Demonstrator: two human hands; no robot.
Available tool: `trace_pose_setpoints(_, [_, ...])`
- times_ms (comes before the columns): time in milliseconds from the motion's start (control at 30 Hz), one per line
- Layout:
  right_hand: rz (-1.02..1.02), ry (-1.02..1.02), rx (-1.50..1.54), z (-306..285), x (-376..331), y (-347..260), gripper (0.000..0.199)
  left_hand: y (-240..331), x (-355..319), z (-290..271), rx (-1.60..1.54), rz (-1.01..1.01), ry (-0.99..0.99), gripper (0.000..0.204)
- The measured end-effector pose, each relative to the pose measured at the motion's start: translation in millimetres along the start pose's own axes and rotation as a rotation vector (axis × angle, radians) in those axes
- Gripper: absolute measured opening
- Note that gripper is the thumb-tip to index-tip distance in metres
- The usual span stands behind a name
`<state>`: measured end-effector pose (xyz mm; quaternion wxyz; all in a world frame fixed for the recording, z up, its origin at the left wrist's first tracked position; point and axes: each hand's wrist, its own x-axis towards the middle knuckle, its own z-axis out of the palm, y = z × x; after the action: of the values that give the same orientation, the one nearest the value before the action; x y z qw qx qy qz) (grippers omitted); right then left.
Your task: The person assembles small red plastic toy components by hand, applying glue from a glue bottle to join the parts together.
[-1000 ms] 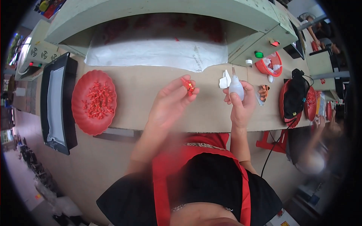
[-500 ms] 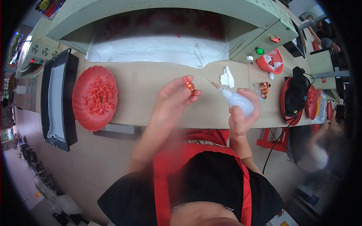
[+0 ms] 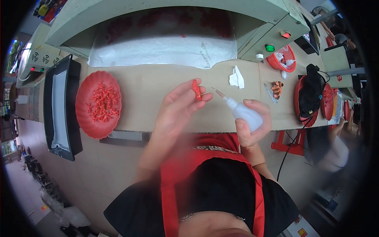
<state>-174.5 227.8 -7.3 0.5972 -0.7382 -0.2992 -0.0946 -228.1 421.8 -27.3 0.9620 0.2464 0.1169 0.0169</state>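
Observation:
My left hand [image 3: 177, 108] pinches a small red plastic part [image 3: 196, 90] between thumb and fingers above the beige table [image 3: 150, 94]. My right hand [image 3: 252, 126] grips a small white squeeze bottle [image 3: 241, 112] whose thin nozzle points up and left toward the red part, its tip a short gap away from it. Both hands hover over the table's near edge.
A red plate [image 3: 98, 104] of several small red parts lies at left beside a black tray [image 3: 61, 106]. A crumpled white tissue [image 3: 237, 77], a red basket [image 3: 282, 59], a black bag on red plates [image 3: 312, 94] and a green machine housing [image 3: 166, 23] stand behind.
The right hand has tilted the bottle from upright so its nozzle now aims left at the red part. The left hand has kept the part near the same spot.

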Motion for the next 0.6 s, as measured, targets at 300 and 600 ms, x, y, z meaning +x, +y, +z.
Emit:
trace_pose_setpoints(300, [-0.265,-0.065,-0.016,10.6,19.1,-14.4,0.032,1.6,-2.6,2.5,-0.053,-0.012,-0.013,0.029])
trace_pose_setpoints(600, [-0.287,-0.071,-0.023,15.9,21.9,-15.5,0.031,1.0,-4.1,5.5,-0.057,-0.031,-0.036,0.029])
